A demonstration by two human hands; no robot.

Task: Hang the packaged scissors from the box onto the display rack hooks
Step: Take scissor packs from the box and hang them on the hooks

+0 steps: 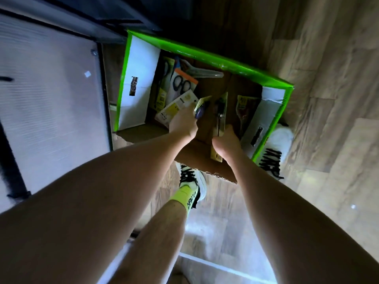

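Both arms reached down into the open cardboard box (205,64) on the wood-plank floor (328,58), its flaps edged in bright green tape. The left hand (183,125) was closed around a yellow-carded pack of scissors with purple handles (200,108), lifted near the centre of the box. Just beside it, toward 3 o'clock, the right hand (225,143) gripped a second pack with dark-handled scissors (219,117), held nearly upright; its fingers were largely hidden behind the card, so the exact hold was hard to make out. More packs lay loose in the box: an orange-topped one (182,85) toward 10 o'clock of the left hand, and another leaning against the wall (244,108) at 3 o'clock. A white panel (51,89) stood at 9 o'clock of the box, and two sneakers (272,148) rested at its near side.
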